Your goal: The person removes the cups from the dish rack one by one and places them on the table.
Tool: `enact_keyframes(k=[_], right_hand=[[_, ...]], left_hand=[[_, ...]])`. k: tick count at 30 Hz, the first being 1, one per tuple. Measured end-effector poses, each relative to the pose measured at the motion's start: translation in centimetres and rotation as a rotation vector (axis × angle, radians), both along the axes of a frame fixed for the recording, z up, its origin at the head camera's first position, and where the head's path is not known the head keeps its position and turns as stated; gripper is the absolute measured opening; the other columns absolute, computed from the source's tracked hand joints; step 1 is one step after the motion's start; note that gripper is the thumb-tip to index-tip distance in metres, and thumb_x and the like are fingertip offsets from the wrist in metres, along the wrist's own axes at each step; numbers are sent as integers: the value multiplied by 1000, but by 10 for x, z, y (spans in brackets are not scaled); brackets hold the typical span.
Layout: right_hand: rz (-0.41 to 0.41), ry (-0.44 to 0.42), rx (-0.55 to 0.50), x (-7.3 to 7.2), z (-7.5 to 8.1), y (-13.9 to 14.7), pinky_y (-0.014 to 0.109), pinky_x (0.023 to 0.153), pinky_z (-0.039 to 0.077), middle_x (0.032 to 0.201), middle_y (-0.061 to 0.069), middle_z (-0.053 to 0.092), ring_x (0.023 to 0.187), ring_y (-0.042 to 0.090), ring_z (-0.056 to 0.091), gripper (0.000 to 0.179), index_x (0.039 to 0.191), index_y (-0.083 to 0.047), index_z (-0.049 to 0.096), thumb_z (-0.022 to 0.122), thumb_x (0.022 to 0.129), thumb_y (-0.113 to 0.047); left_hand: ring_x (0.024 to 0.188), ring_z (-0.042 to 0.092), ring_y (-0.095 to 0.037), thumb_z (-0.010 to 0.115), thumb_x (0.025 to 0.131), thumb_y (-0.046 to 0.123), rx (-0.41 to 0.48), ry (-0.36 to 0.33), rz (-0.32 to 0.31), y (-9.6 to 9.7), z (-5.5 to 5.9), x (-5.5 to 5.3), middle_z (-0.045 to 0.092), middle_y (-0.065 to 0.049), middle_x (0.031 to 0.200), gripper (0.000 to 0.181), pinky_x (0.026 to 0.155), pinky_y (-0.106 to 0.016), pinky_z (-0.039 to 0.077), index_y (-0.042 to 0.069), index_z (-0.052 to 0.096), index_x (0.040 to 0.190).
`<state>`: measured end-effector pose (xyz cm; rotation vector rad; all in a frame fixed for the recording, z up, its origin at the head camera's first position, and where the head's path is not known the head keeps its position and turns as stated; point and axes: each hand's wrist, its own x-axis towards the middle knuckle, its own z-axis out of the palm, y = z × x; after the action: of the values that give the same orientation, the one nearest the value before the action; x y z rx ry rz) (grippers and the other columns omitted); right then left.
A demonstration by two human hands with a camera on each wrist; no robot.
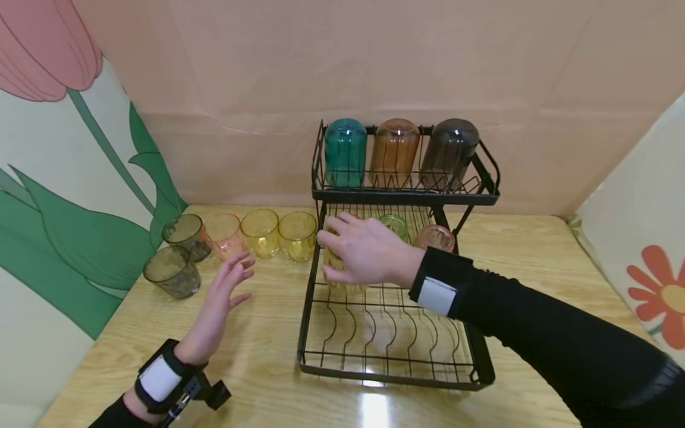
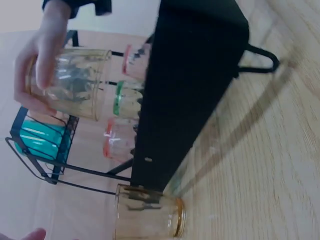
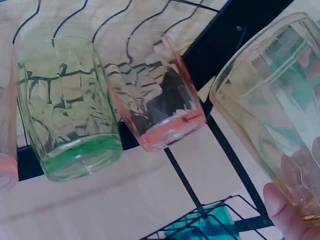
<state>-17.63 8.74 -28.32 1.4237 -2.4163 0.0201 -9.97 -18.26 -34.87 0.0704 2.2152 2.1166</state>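
Observation:
My right hand (image 1: 369, 249) holds a pale yellow drinking glass (image 2: 75, 82) by its base, mouth down, over the lower tier of a black dish rack (image 1: 393, 377). In the right wrist view, fingertips (image 3: 280, 210) press on this glass (image 3: 270, 110). A green-tinted glass (image 3: 70, 110) and a pink-tinted glass (image 3: 155, 95) stand on the lower tier beyond it. From the head, my hand hides one of the tier's pink glasses. My left hand (image 1: 222, 300) hovers above the table, fingers spread and holding nothing, near a pink glass (image 1: 223, 235).
Left of the rack, two yellow glasses (image 1: 260, 232) and two grey glasses (image 1: 173, 273) stand upright on the wooden table (image 1: 257, 356). The upper tier carries upturned teal (image 1: 345, 151), orange (image 1: 395, 151) and dark grey (image 1: 449, 151) glasses. A wall rises behind.

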Motion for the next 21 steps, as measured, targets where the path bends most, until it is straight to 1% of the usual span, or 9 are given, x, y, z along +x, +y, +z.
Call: enact_keyframes(k=[2,4,10,12,13,14,16,18,21], right_hand=[[-4,-12,13,3,5,0,21,42,31,92,2,52,75,15,47,27,98,-13,59,60,90,-39],[-10,-25,25,6,11,0,21,43,32,93,2,53,76,15,48,28,99,-14,59,59,90,-40],[5,-36,23,14,27,0,20,43,32,92,0,53,75,13,46,29,99,-14,59,60,89,-42],[25,-34,7,17,31,-1,20,43,32,90,-2,51,74,12,44,29,99,-15,59,61,88,-42],[38,-32,-2,18,33,-2,19,44,33,90,-2,50,74,12,44,28,98,-15,59,62,88,-41],[52,-29,-13,20,35,-3,19,44,33,90,-2,50,74,12,44,28,98,-15,59,62,88,-41],[81,-19,-33,23,37,-5,18,45,34,90,-2,51,75,11,45,28,97,-15,60,62,88,-40],[105,-15,-46,26,38,-8,17,46,35,90,-2,51,75,11,46,28,97,-15,61,63,87,-40],[139,-6,-69,31,39,-12,16,48,36,90,-2,52,75,11,46,27,97,-15,62,65,87,-39]], left_hand=[[138,25,-34,32,105,42,70,-13,-7,2,2,-1,28,-17,151,59,106,-60,25,5,22,150],[139,23,-33,31,105,45,191,-47,-17,5,3,-1,24,-17,154,62,107,-59,23,7,18,152],[144,16,-30,25,101,58,730,-199,-82,29,9,-6,11,-14,159,71,111,-55,21,20,-2,155],[145,12,-30,27,99,63,880,-234,-105,42,12,-8,6,-14,160,76,112,-55,19,23,-7,155],[145,11,-30,27,98,65,934,-248,-115,48,13,-8,4,-14,160,79,112,-54,20,24,-9,155],[145,10,-30,27,97,66,978,-259,-126,54,14,-8,3,-14,160,81,112,-54,21,24,-11,155],[143,15,-29,26,96,68,1032,-281,-136,67,16,-9,4,-15,159,81,111,-48,26,23,-9,154],[134,30,-25,24,95,70,1040,-316,-138,79,16,-9,16,-12,155,80,107,-42,31,22,0,154],[128,34,-22,19,93,73,1039,-353,-187,94,14,-7,23,-8,152,81,109,-42,25,21,9,154]])
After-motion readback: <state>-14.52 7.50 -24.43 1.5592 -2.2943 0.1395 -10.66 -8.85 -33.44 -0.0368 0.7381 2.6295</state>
